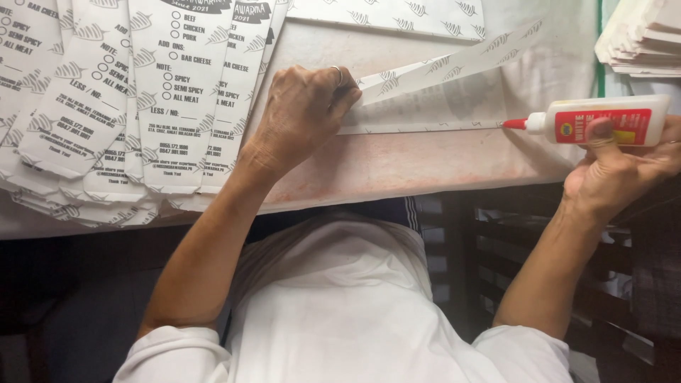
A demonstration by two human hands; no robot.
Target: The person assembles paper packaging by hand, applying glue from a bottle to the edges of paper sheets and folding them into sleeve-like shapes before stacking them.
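My right hand (624, 174) grips a white glue bottle (610, 120) with a red label, lying sideways. Its red nozzle tip touches the lower edge of a flat white printed paper sheet (425, 106) on the table. My left hand (301, 117), with a ring on one finger, presses down on the left end of that sheet, where a folded flap lifts up at an angle. The sheet carries a grey leaf-like pattern.
A fanned stack of flat printed paper bags (120, 106) covers the table's left part. More white sheets (642, 35) are piled at the top right. The table top (397, 163) is stained pinkish. A dark chair frame (468, 241) stands below the table edge.
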